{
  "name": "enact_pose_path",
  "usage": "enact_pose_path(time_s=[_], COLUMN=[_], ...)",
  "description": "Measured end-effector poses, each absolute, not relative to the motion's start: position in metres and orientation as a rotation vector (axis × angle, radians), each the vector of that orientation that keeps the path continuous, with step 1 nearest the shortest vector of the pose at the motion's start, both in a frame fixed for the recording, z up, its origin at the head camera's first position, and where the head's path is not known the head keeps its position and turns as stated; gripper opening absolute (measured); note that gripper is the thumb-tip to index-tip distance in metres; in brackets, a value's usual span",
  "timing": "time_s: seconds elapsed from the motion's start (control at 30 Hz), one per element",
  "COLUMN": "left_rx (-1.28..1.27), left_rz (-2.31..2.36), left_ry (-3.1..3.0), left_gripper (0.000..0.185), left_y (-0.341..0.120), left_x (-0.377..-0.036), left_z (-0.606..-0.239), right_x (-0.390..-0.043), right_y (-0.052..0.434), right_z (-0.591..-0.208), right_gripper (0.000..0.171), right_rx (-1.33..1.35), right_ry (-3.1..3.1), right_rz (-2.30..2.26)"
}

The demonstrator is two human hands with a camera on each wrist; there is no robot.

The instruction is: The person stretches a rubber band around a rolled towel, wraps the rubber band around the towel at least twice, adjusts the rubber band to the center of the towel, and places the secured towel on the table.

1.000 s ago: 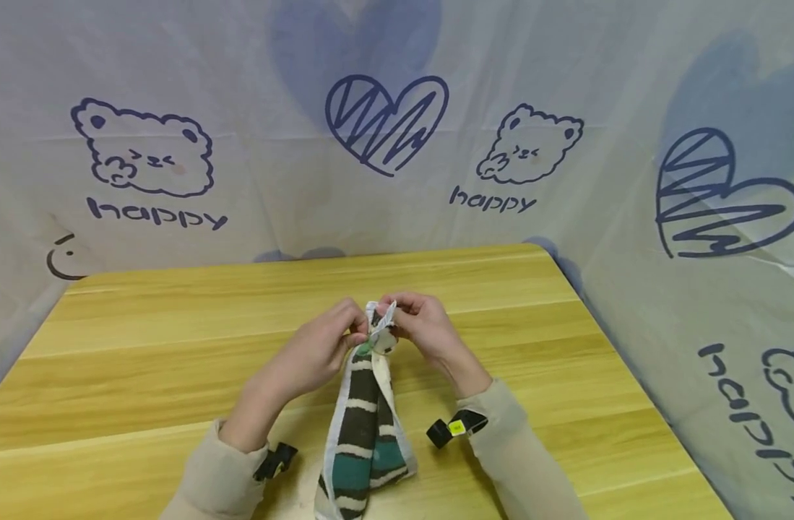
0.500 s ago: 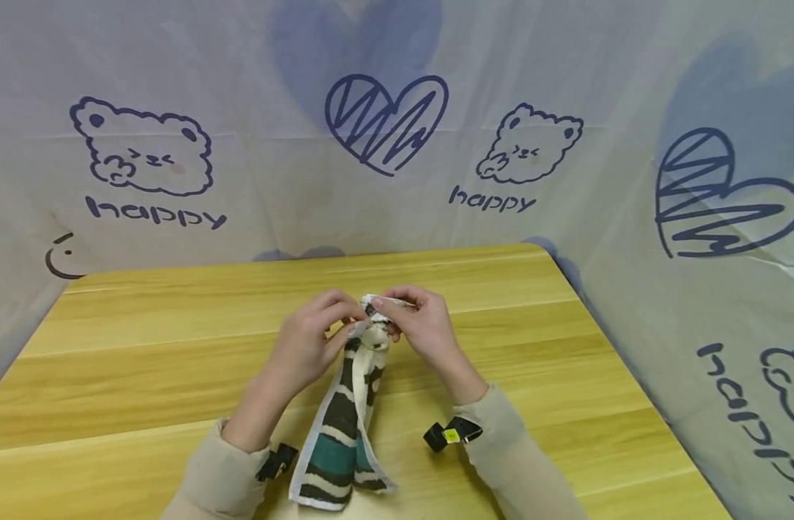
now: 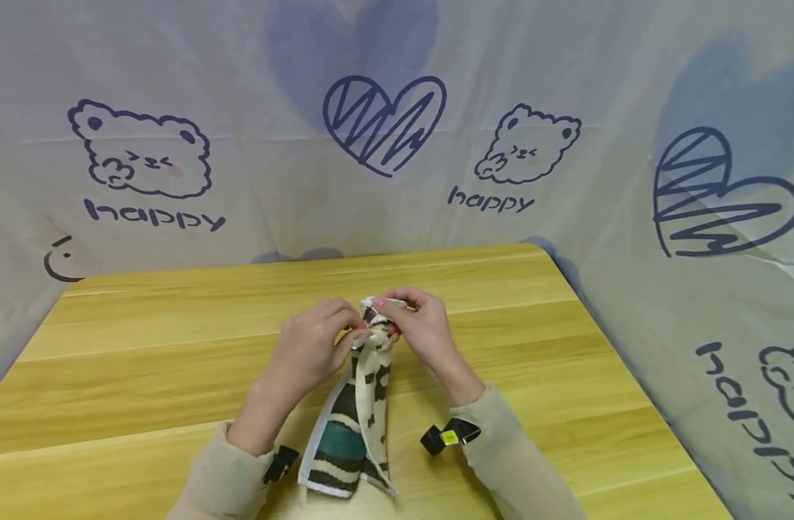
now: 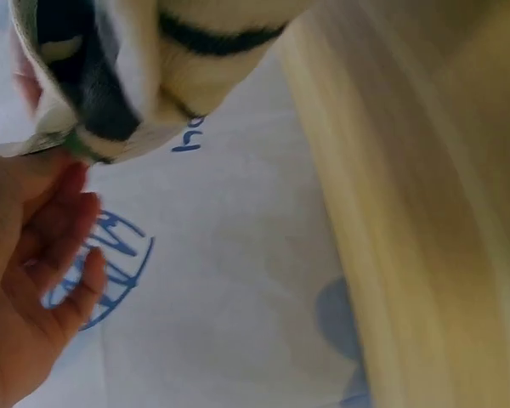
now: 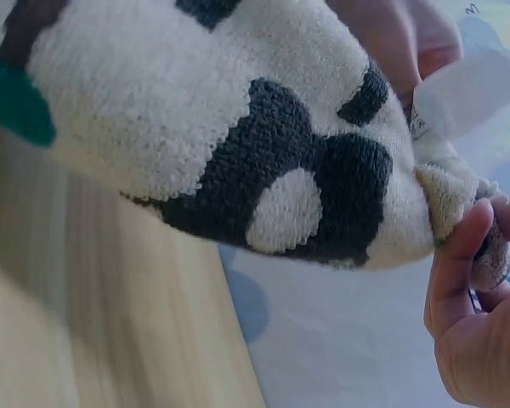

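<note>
A small cloth towel (image 3: 341,440) in cream, dark brown and teal hangs in a narrow, lengthwise-folded strip from both hands, over the near part of the table. Its gathered top is bunched into what looks like a knot (image 3: 378,336). The left hand (image 3: 312,343) pinches the towel at the left of this bunch, thumb against fingers. On the other side the right hand (image 3: 425,328) pinches the white-edged top end. In the right wrist view, spotted terry fabric (image 5: 280,170) fills the middle, and a white label (image 5: 472,93) sticks out near the bunch.
A wood-grain table (image 3: 175,347) lies under the hands. Behind it and to the right hangs a pale curtain (image 3: 273,159) printed with hearts, bears and lettering. Black wrist cameras (image 3: 441,438) are strapped at both sleeves.
The left hand has shifted slightly left and the towel's top end has folded over under the right fingers. The hanging part has twisted, showing more of the cream spotted side.
</note>
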State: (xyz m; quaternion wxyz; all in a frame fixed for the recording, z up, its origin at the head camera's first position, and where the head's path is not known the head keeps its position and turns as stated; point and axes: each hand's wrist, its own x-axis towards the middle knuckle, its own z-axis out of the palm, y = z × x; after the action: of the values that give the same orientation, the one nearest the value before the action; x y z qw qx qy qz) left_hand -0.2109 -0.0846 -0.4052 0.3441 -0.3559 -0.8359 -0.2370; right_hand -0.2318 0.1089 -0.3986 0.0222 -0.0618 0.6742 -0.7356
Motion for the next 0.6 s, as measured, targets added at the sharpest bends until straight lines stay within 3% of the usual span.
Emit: enact_pose_path(time_s=[0.3, 0.6], left_rx=[-0.924, -0.912], left_rz=[-0.737, -0.722], left_ry=[-2.066, -2.086], left_gripper=[0.02, 0.015], left_y=[-0.0828, -0.083], left_x=[-0.2132, -0.2127], left_z=[-0.4054, -0.4039], right_x=[-0.2349, -0.2349], right_y=[0.1097, 0.1082], right_z=[-0.3956, -0.3991], right_gripper=[0.019, 0.021], right_rx=[-0.182, -0.155], right_ry=[1.964, 1.881], right_rz=[-2.315, -2.337])
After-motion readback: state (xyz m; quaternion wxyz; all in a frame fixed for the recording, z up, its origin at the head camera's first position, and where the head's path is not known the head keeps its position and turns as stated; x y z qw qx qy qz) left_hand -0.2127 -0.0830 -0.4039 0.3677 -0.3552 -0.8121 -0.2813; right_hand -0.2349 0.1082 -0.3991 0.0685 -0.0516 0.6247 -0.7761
